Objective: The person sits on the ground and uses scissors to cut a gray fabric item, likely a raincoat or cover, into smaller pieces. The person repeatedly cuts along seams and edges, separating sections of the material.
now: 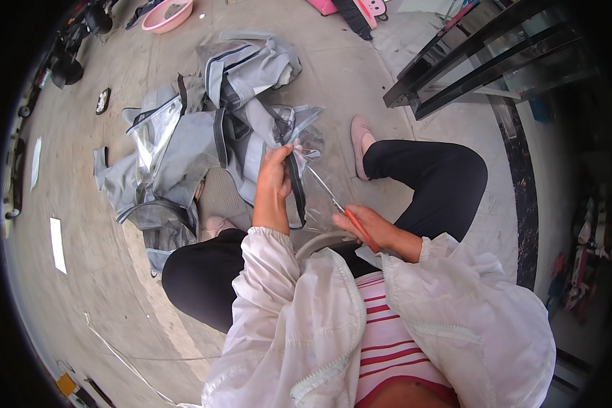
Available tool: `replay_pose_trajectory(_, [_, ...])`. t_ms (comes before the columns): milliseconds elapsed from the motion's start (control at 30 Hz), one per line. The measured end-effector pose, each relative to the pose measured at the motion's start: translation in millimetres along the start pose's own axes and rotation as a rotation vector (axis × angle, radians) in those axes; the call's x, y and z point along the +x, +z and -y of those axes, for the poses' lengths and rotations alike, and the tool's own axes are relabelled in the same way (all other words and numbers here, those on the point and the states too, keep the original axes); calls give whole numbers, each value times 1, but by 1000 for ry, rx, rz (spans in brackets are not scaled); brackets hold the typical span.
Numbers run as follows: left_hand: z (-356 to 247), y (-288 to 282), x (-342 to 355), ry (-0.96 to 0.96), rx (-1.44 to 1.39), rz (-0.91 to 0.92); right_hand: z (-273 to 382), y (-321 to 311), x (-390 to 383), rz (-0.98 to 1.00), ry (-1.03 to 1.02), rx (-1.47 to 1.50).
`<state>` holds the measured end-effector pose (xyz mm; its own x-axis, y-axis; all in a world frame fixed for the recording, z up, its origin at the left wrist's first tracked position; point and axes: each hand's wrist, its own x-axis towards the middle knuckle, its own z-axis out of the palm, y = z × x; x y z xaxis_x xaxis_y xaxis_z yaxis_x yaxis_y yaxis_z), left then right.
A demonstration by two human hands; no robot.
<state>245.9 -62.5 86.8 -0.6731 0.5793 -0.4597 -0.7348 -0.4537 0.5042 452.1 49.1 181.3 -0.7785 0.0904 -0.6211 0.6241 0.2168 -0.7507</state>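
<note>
My left hand (275, 175) is closed on the edge of a grey cloth piece with clear plastic panels (194, 139) and dark trim. This crumpled piece spreads in a heap on the ground ahead and to the left. In my right hand (382, 230) is a pair of scissors with orange handles (360, 228). Their long metal blades slant up and left, the tips close to the clear plastic beside my left fingers. Whether the tips touch the plastic, I cannot tell. Part of the handles is covered by my right fingers.
A pink basin (167, 18) stands at the far left, and a dark phone-like object (103, 100) lies nearer. Black metal frame bars (469, 64) rise at the far right. A broom head (352, 15) is at the top. A white cord (119, 355) runs along the lower left floor.
</note>
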Motion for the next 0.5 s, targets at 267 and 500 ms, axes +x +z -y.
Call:
replay_pose_trajectory(267, [-11,2,-16,-38,-17,-4,8,16,-15,223,198,228])
replay_pose_trajectory(500, [-17,0,-25,-77,77,217,9,17,-12,217,249,251])
